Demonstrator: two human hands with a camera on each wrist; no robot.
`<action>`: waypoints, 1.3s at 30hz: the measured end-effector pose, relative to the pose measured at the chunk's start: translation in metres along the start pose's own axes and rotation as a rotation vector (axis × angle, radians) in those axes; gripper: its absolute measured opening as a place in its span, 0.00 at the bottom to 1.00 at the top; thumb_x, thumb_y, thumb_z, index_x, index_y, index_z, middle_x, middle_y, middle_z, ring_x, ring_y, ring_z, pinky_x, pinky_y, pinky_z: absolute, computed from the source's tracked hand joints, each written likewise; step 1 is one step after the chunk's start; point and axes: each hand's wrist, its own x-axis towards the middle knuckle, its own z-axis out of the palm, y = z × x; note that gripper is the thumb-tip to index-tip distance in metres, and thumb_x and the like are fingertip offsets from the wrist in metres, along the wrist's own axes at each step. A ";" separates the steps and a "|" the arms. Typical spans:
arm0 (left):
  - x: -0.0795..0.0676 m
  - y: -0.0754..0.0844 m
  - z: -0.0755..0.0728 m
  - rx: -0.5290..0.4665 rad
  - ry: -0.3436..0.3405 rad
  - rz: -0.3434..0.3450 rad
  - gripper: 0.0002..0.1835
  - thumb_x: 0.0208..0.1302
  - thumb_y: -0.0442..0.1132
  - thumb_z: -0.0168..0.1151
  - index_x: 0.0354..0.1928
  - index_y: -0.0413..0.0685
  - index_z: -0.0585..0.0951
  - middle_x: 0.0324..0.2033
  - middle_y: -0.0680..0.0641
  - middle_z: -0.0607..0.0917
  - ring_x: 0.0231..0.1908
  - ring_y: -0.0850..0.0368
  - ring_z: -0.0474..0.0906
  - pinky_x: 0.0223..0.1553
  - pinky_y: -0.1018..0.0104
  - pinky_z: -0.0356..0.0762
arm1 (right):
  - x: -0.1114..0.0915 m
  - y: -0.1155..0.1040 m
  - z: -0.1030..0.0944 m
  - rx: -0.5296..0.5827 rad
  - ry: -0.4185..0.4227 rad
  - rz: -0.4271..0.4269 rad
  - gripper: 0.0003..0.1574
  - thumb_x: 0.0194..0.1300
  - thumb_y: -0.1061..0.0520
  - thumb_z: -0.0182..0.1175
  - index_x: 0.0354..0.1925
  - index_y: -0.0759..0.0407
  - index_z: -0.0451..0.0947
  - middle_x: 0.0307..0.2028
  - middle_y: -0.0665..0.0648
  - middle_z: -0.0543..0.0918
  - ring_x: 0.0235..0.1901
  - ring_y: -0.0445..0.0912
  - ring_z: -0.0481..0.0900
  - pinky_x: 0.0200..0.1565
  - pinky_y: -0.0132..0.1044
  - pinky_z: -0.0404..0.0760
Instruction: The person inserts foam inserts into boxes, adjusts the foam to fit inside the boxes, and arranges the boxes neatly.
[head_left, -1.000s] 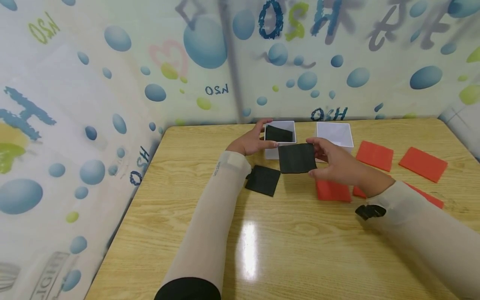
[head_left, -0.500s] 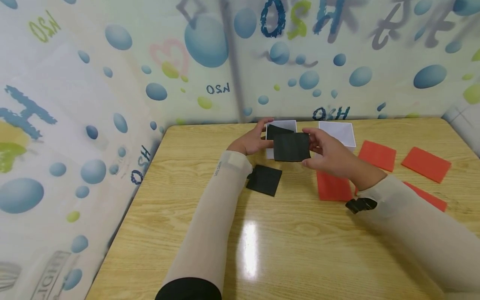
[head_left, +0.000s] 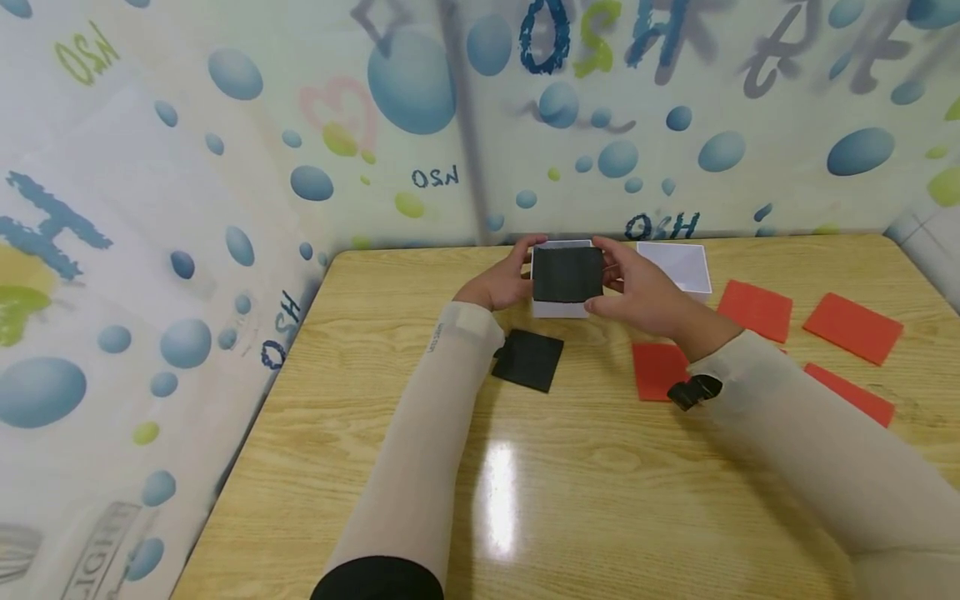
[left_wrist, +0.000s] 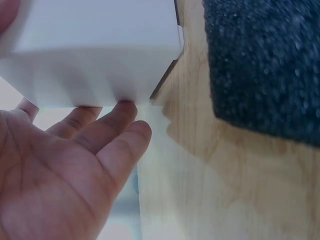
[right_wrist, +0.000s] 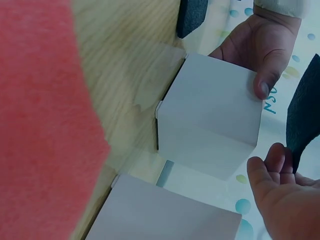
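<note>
Head view puts the black square at 12 o'clock on the counter, over the mouth of the white box; from the right wrist we see a gap between the two. Our right hand has the square pinched at its 3 o'clock edge, thumb parted from the fingers only by the sheet. Our left hand grips the box at 9 o'clock, spread wide, thumb and fingers on opposite walls. We judge the square light, soft and bendable, like felt or foam, not slippery or fragile; a light pinch near mid-edge should keep it flat. The box looks like thin card, apt to slide or dent, so we would hold it gently by its walls. Compared with half a second ago, the square has gone towards 11 o'clock: it overlapped the box only partly then, and now hides the black piece visible inside. The second square at the box's 7 o'clock, and the second box at 3, look unmoved.
</note>
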 end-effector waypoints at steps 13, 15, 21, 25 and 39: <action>-0.002 0.002 -0.001 -0.076 0.008 -0.007 0.52 0.69 0.42 0.73 0.82 0.66 0.48 0.80 0.40 0.57 0.76 0.41 0.66 0.73 0.52 0.68 | 0.026 -0.002 0.000 -0.074 0.009 0.077 0.63 0.67 0.56 0.66 0.85 0.59 0.39 0.69 0.66 0.69 0.64 0.61 0.74 0.69 0.59 0.74; -0.002 0.002 0.000 -0.080 0.009 -0.004 0.53 0.68 0.43 0.74 0.82 0.65 0.48 0.80 0.40 0.57 0.77 0.41 0.65 0.73 0.51 0.69 | 0.029 -0.003 0.000 -0.080 0.012 0.086 0.63 0.67 0.56 0.66 0.85 0.59 0.38 0.67 0.67 0.70 0.62 0.60 0.75 0.65 0.58 0.77; -0.001 0.000 0.000 -0.050 0.016 -0.013 0.56 0.65 0.49 0.75 0.84 0.63 0.46 0.80 0.41 0.57 0.78 0.41 0.61 0.75 0.46 0.64 | 0.037 -0.003 0.000 -0.135 0.013 0.110 0.61 0.67 0.56 0.65 0.85 0.61 0.41 0.66 0.67 0.70 0.53 0.59 0.76 0.54 0.51 0.79; -0.002 -0.001 -0.001 -0.018 0.019 -0.043 0.59 0.64 0.55 0.74 0.85 0.64 0.43 0.82 0.42 0.55 0.78 0.42 0.60 0.77 0.45 0.61 | 0.042 -0.002 -0.001 -0.155 0.015 0.094 0.53 0.67 0.57 0.65 0.81 0.62 0.51 0.65 0.67 0.71 0.52 0.58 0.74 0.53 0.51 0.77; -0.005 0.000 -0.003 -0.039 -0.005 -0.066 0.59 0.65 0.57 0.72 0.85 0.66 0.39 0.83 0.44 0.51 0.80 0.43 0.59 0.77 0.48 0.62 | 0.052 -0.002 -0.002 -0.312 -0.014 0.197 0.65 0.67 0.53 0.64 0.85 0.62 0.34 0.80 0.72 0.50 0.71 0.64 0.64 0.73 0.62 0.67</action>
